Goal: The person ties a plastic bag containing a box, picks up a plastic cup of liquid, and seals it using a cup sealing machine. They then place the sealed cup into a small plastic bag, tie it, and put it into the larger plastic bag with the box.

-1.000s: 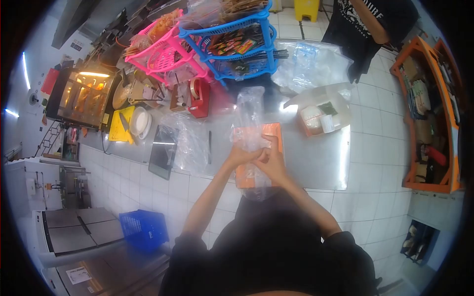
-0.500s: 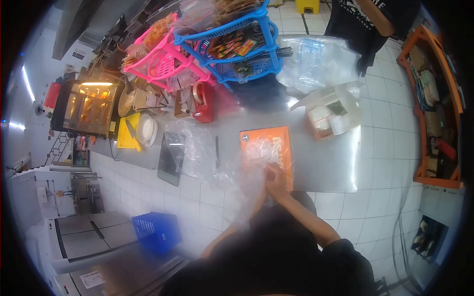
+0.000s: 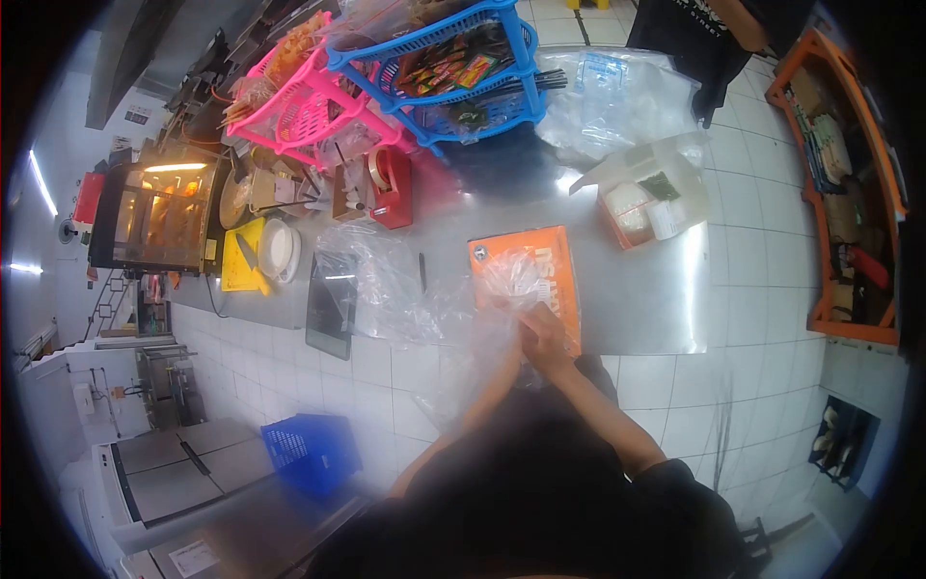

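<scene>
A clear plastic bag (image 3: 513,277) bunches up in front of me over an orange box (image 3: 558,259) with dark lettering, which lies at the table's near edge. My right hand (image 3: 546,338) is closed, its fingers pinching the gathered plastic. Close against it, my left hand (image 3: 508,355) grips the same bag, partly veiled by the hazy film hanging down on its left. More loose clear plastic (image 3: 381,289) spreads over the table to the left, beside a dark tablet (image 3: 331,307) and a thin dark pen-like stick (image 3: 422,273).
Blue (image 3: 473,77) and pink (image 3: 299,121) basket racks stand at the back. A red tape dispenser (image 3: 391,198), a knife on a yellow board (image 3: 242,256) and a lit food warmer (image 3: 159,217) are left. An open carton (image 3: 641,198) sits right. Another person (image 3: 690,53) stands beyond.
Both hands stay together at the bag and have shifted slightly, with the right hand's fingers angled more forward. The view has tilted a little.
</scene>
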`<move>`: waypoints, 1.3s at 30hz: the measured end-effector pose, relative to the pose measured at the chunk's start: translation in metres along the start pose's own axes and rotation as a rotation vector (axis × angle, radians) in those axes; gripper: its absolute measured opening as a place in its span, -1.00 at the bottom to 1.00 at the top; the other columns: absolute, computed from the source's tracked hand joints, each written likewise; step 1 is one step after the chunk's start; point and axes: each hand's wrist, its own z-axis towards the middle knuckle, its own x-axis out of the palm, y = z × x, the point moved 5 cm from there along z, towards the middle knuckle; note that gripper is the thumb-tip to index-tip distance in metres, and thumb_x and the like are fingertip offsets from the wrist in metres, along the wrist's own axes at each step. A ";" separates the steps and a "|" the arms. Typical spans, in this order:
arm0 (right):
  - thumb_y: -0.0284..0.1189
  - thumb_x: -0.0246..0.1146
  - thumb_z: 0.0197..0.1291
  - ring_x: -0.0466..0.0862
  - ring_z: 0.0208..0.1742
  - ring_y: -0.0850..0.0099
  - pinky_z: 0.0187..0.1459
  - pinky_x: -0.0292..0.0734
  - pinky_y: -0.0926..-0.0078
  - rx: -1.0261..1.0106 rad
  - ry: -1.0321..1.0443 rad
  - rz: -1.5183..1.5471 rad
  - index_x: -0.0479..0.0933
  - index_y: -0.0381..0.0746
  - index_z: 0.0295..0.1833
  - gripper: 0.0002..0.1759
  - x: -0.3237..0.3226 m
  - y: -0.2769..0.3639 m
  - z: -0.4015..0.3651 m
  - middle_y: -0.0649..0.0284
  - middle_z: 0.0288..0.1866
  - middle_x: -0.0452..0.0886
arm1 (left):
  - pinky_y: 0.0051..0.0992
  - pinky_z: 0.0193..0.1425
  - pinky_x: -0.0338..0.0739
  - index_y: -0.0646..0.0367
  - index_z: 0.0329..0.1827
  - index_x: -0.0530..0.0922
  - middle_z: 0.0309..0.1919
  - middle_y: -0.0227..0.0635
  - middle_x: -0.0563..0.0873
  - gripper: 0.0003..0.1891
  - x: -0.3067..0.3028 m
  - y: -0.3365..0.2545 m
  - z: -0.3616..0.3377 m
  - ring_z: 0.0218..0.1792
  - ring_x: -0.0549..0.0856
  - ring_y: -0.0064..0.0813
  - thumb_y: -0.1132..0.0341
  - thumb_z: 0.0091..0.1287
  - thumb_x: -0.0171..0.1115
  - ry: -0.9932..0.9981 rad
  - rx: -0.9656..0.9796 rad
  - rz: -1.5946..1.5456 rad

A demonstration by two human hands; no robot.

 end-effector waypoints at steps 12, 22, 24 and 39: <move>-0.71 0.34 0.11 0.66 -0.32 0.38 -0.25 0.59 0.52 0.425 0.180 0.237 0.17 -0.17 0.36 -0.25 -0.025 0.010 0.023 0.18 -0.33 0.56 | -0.45 0.23 0.48 0.32 0.28 0.45 0.17 -0.24 0.58 -0.57 -0.020 0.028 0.032 0.15 0.56 -0.48 0.30 0.43 0.26 0.265 -0.467 -0.062; -0.69 0.36 0.13 0.67 -0.13 0.45 0.04 0.57 0.44 0.777 -0.172 0.499 -0.01 -0.20 0.41 -0.15 -0.008 0.004 0.040 0.19 -0.22 0.63 | -0.41 0.52 0.26 0.38 0.47 0.22 0.35 -0.13 0.44 -0.44 0.002 0.020 0.024 0.37 0.43 -0.38 0.31 0.50 0.14 0.266 -0.584 -0.484; -0.71 0.34 0.13 0.67 -0.21 0.46 -0.08 0.59 0.49 0.578 -0.179 0.352 0.06 -0.21 0.39 -0.21 -0.008 0.011 0.041 0.18 -0.23 0.65 | -0.44 0.44 0.31 0.36 0.45 0.28 0.34 -0.17 0.46 -0.44 0.005 0.025 0.020 0.33 0.46 -0.41 0.22 0.50 0.13 0.277 -0.529 -0.537; -0.74 0.36 0.08 0.72 -0.21 0.22 -0.22 0.65 0.35 0.141 -0.039 -0.185 0.28 -0.19 0.25 -0.36 -0.016 0.025 0.033 0.08 -0.16 0.66 | -0.46 0.43 0.29 0.34 0.47 0.23 0.35 -0.20 0.44 -0.45 0.018 0.021 0.009 0.36 0.43 -0.44 0.16 0.57 0.01 0.335 -0.532 -0.658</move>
